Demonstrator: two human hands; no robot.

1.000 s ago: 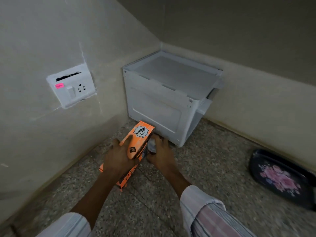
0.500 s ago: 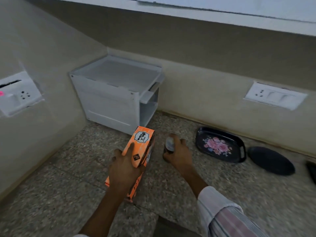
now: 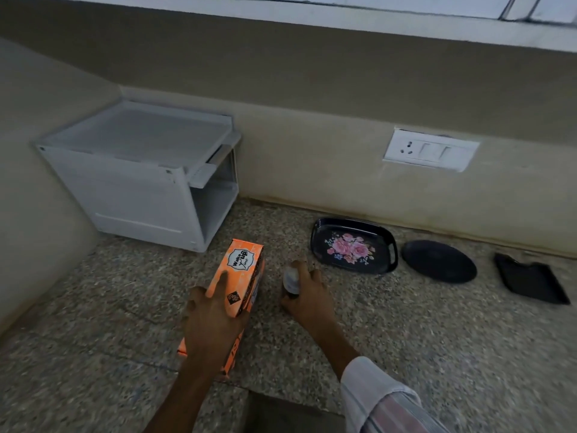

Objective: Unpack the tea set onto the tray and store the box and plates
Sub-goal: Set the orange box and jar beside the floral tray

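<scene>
An orange tea set box (image 3: 239, 273) lies on the speckled floor, and my left hand (image 3: 212, 317) rests on top of it, gripping it. Just right of the box, my right hand (image 3: 307, 295) is closed around a small glass cup (image 3: 291, 280) held above the floor. A black tray with pink flowers (image 3: 318, 242) lies near the wall, beyond my right hand. To its right sit a round black plate (image 3: 438, 265) and a square black plate (image 3: 530, 281).
A white storage cabinet (image 3: 140, 182) stands in the left corner, its open side facing right. A wall socket (image 3: 431, 151) is mounted above the tray. Walls close off the left and far sides; a dark gap (image 3: 281, 414) shows at the floor's near edge.
My view has swung right, away from the cabinet, bringing the tray and plates into sight. My right hand has drawn the cup away from the box, toward the tray.
</scene>
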